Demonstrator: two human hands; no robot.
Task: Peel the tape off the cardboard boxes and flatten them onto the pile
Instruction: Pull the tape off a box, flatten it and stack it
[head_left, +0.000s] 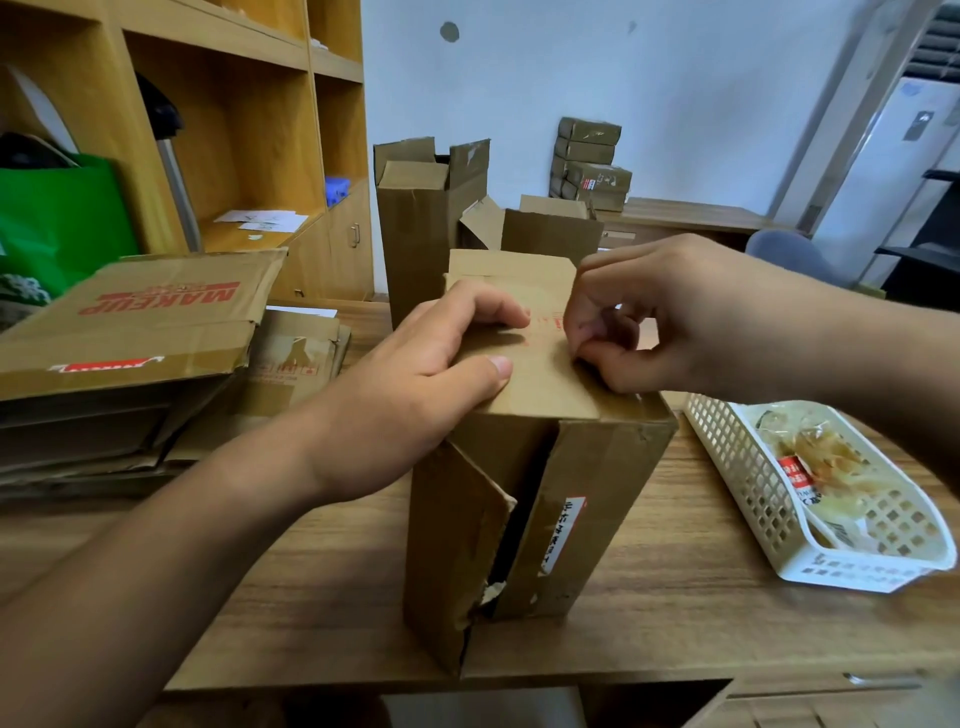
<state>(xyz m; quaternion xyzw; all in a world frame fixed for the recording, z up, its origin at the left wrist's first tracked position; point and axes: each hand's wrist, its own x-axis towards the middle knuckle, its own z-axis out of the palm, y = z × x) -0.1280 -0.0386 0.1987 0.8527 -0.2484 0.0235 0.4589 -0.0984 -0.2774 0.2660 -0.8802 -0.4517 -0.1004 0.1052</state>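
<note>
L hand spread flat atop tall brown cardboard box, frame centre, R hand pinching clear tape at its top-right edge, flattened cardboard pile left, white plastic basket near right.

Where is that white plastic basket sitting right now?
In the head view, the white basket sits on the wooden table at the right, just beside the upright cardboard box that is being worked on.

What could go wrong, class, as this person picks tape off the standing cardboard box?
The right hand pinches tape at the top edge; it may tear into scraps.
The cardboard box stands tall with loose near flaps; a hard pull might tip it toward the white basket, despite the left hand on top.
</note>
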